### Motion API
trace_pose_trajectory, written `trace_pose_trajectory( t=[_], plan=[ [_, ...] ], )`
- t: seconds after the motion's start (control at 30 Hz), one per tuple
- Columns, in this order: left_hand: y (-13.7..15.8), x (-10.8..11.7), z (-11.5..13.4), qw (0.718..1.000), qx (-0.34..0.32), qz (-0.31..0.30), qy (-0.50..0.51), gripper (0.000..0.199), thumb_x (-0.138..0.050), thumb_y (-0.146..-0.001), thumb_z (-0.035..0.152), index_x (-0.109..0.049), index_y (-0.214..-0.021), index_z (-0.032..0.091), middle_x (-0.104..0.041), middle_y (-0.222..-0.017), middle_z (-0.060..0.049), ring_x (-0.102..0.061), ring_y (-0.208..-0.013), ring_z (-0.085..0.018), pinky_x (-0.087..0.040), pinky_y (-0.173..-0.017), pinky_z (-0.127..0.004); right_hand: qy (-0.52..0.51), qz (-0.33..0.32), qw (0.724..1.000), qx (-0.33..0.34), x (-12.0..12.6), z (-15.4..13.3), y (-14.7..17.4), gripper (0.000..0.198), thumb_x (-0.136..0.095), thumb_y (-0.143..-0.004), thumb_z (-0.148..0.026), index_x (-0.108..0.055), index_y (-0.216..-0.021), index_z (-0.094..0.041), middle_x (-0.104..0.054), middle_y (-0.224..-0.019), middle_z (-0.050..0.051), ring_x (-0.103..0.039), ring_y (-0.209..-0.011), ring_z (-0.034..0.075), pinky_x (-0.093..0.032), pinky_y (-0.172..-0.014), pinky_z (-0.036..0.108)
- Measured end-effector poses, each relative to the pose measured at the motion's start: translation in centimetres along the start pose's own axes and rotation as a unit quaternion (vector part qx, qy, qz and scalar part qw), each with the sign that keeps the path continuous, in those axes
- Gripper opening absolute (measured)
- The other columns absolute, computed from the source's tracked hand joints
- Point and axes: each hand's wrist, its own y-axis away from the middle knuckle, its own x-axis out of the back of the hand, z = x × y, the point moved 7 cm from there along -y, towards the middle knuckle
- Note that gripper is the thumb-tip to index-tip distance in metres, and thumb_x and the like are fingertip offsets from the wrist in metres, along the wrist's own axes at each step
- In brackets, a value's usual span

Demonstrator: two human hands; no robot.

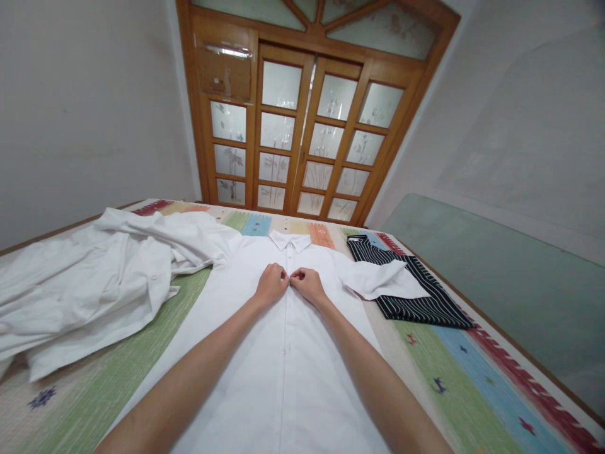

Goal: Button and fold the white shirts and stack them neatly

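A white short-sleeved shirt (246,384) lies spread front up, its collar (289,241) pointing away from me. My left hand (273,282) and my right hand (307,284) meet at its front placket, a little below the collar. The fingers of both are pinched together on the placket's edge. Any button between the fingertips is hidden. Below the hands the placket runs straight toward me, with small marks on it that look like buttons or buttonholes.
Crumpled white garments (127,271) lie at the left, touching the shirt's sleeve. At the right, the other sleeve overlaps a folded black-and-white striped garment (420,296). A colourful patterned cloth (454,378) covers the surface beneath. Wooden glazed doors (288,139) stand beyond.
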Motion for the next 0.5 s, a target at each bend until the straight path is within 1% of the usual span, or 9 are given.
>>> trace_pose_trajectory(
  t=[0.1, 0.2, 0.4, 0.5],
  plan=[
    [0.12, -0.16, 0.31, 1.0, -0.024, 0.001, -0.01, 0.011, -0.054, -0.083, 0.013, -0.061, -0.075, 0.018, -0.064, -0.082, -0.006, -0.057, -0.087, -0.02, -0.046, -0.081, -0.032, -0.005, -0.007, 1.0, 0.003, -0.04, 0.07, -0.04, 0.013, -0.062, -0.068, -0.015, -0.074, -0.071, -0.017, -0.072, -0.066, 0.002, -0.062, -0.063, 0.015, -0.045, -0.063, 0.023],
    [0.08, -0.27, 0.42, 0.999, -0.034, -0.008, -0.011, 0.012, -0.054, -0.083, 0.013, -0.062, -0.075, 0.017, -0.065, -0.081, -0.007, -0.059, -0.086, -0.021, -0.046, -0.081, -0.032, -0.014, -0.018, 1.0, 0.005, -0.1, 0.26, -0.14, 0.016, -0.061, -0.069, -0.013, -0.075, -0.073, -0.018, -0.073, -0.069, 0.002, -0.063, -0.066, 0.016, -0.046, -0.066, 0.024],
    [-0.18, -0.1, 0.23, 0.999, -0.023, -0.02, 0.023, 0.013, -0.055, -0.082, 0.012, -0.064, -0.074, 0.016, -0.066, -0.077, -0.006, -0.06, -0.079, -0.019, -0.047, -0.077, -0.031, -0.028, -0.035, 0.999, 0.006, -0.38, 0.62, -0.33, 0.017, -0.06, -0.071, -0.015, -0.075, -0.077, -0.018, -0.073, -0.072, 0.002, -0.064, -0.068, 0.016, -0.047, -0.068, 0.025],
    [-0.23, 0.04, 0.18, 0.999, -0.021, -0.008, 0.027, 0.012, -0.056, -0.081, 0.012, -0.064, -0.072, 0.016, -0.065, -0.077, -0.006, -0.059, -0.08, -0.018, -0.047, -0.079, -0.031, -0.025, -0.034, 0.999, 0.004, -0.48, 0.72, -0.34, 0.016, -0.06, -0.071, -0.016, -0.075, -0.078, -0.018, -0.072, -0.069, 0.002, -0.062, -0.065, 0.016, -0.046, -0.065, 0.025]
  ],
)
